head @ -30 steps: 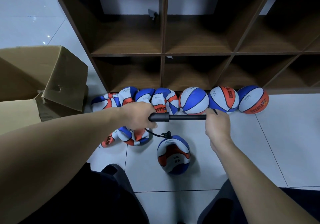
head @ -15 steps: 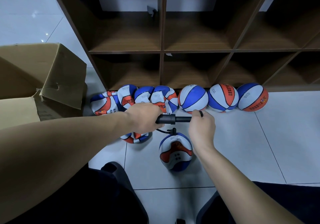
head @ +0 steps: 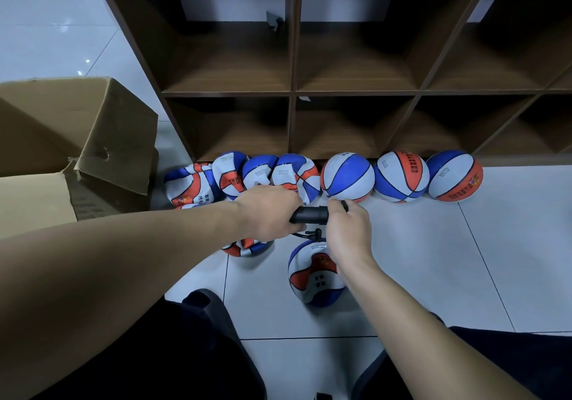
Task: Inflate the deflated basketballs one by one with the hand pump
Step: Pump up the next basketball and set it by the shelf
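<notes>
A black hand pump (head: pixel 309 216) is held level above the floor. My left hand (head: pixel 266 213) grips its barrel. My right hand (head: pixel 348 229) grips the handle, pushed in close against the barrel. A short black hose (head: pixel 312 235) runs down into a part-filled red, white and blue basketball (head: pixel 312 279) on the tiles between my knees. Three round inflated balls (head: pixel 348 176) stand in a row against the shelf foot on the right. Several crumpled deflated balls (head: pixel 260 173) lie to their left, and one more (head: pixel 246 248) sits under my left hand.
A dark wooden shelf unit (head: pixel 291 93) with open compartments stands right behind the balls. An open cardboard box (head: pixel 77 152) sits at the left. White floor tiles (head: pixel 433 260) stretch to the right of the ball being pumped.
My right hand has pushed the pump handle leftward into the barrel, so the pump rod that showed a second ago is now hidden. The left hand held still.
</notes>
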{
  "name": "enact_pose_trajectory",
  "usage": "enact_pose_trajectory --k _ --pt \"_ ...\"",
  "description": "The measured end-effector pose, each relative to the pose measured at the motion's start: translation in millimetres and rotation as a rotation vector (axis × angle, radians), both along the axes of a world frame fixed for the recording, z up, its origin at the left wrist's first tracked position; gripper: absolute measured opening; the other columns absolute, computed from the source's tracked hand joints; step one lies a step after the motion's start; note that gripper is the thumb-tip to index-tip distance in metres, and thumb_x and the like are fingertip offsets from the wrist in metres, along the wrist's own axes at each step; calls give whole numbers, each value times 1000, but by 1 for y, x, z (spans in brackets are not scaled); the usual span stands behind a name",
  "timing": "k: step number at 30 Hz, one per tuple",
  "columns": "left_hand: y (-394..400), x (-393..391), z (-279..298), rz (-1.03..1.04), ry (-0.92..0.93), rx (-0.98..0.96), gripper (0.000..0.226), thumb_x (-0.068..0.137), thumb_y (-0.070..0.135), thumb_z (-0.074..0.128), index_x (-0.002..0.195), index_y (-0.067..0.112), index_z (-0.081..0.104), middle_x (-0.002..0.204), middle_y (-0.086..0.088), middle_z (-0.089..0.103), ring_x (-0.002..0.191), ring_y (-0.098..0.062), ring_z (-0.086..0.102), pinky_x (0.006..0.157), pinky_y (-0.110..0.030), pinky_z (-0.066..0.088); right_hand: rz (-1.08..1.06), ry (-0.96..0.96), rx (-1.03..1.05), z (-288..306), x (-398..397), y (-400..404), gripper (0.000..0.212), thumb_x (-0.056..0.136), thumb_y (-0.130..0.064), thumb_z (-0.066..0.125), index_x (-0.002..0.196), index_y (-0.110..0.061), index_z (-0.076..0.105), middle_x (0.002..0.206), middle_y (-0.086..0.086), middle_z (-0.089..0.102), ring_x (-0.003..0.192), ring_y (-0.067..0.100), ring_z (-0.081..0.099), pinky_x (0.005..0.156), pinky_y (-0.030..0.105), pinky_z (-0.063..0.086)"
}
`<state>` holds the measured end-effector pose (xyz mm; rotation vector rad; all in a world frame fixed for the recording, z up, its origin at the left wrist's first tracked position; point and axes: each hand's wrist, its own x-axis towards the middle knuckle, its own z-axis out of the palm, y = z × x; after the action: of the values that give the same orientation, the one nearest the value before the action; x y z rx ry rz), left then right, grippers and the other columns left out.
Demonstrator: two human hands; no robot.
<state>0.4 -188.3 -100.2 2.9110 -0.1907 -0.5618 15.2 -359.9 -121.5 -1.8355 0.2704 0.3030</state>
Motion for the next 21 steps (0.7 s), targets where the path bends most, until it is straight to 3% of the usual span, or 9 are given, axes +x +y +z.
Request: enact_pose_trajectory --k 4,6,9,12,18,21 --pt "9 1 0 28 -2 -22 26 102 52 63 89 29 63 76 5 65 70 -16 62 58 -32 41 -41 -18 -22 5 18 -20 32 98 -18 55 69 -14 44 64 -3 44 63 21 38 62 34 34" --pt "19 2 1 41 38 -40 27 101 52 65 88 29 61 74 5 64 67 -15 60 59 -33 45 -121 -6 -2 6 31 -35 31 94 -16 56 65 -14 45 60 -7 43 63 21 36 61 35 34" --pt "31 5 1 44 75 -61 31 99 57 67 87 28 63 75 3 66 69 -19 64 65 -40 54 -192 29 49 7 41 -52 46 95 -14 60 54 -28 44 53 -14 39 61 18 35 57 30 34" --pt "34 6 0 38 65 -36 32 99 59 66 88 29 64 75 3 66 72 -20 65 70 -43 59 -187 25 75 7 40 -55 56 96 -15 59 44 -30 45 52 -15 36 59 18 32 56 29 33" --pt "26 2 -1 53 57 -19 32 103 55 64 87 28 61 74 2 64 66 -17 61 61 -35 50 -167 -57 14 10 36 -38 43 95 -14 55 59 -25 34 53 -13 33 60 19 31 61 35 29" --pt "22 0 0 54 64 -31 32 103 54 63 88 27 63 73 3 64 65 -16 60 60 -33 49 -135 -77 -15 8 25 -28 37 98 -12 52 64 -20 37 55 -12 37 59 17 33 59 34 31"
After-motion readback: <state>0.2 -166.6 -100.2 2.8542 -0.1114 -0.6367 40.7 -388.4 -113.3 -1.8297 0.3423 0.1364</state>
